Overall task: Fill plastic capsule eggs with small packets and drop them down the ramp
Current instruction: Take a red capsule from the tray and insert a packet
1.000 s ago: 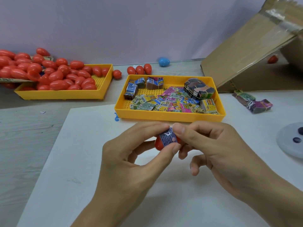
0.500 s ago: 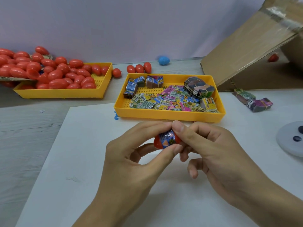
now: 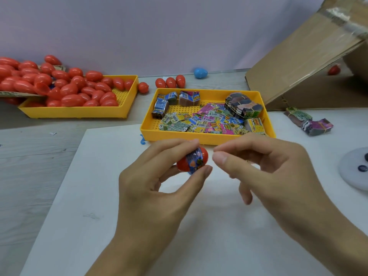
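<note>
Egg point(image 3: 192, 161): glossy red oval, crinkly packet point(image 3: 196, 160) across, pinched by left hand point(image 3: 157, 188).

The tray of packets point(image 3: 207, 139) sits mid-table. Left of it lies the tray of eggs point(image 3: 79, 112), right the cardboard ramp point(image 3: 298, 62), just before it both hands.
</note>
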A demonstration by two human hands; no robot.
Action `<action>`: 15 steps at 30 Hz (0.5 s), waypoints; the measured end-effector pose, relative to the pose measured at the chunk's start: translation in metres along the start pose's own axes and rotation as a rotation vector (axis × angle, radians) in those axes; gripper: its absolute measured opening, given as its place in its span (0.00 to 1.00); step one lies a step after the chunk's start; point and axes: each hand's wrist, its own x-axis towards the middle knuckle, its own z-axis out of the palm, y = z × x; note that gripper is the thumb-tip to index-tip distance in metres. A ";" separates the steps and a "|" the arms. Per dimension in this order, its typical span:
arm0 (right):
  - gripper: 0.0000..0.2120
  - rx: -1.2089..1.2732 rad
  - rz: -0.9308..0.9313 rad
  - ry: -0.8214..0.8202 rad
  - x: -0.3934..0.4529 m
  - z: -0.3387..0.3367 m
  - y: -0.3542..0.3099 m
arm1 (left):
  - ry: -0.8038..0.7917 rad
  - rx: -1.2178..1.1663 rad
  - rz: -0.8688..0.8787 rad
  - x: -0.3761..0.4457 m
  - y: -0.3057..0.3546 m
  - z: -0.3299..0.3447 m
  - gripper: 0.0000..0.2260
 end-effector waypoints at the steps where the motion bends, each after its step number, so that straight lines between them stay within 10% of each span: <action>1: 0.04 -0.076 -0.074 0.009 -0.002 0.001 0.000 | 0.004 0.063 0.038 0.000 -0.001 -0.001 0.15; 15: 0.03 -0.318 -0.196 0.051 -0.011 0.012 0.008 | 0.007 0.544 0.336 -0.008 -0.004 0.004 0.11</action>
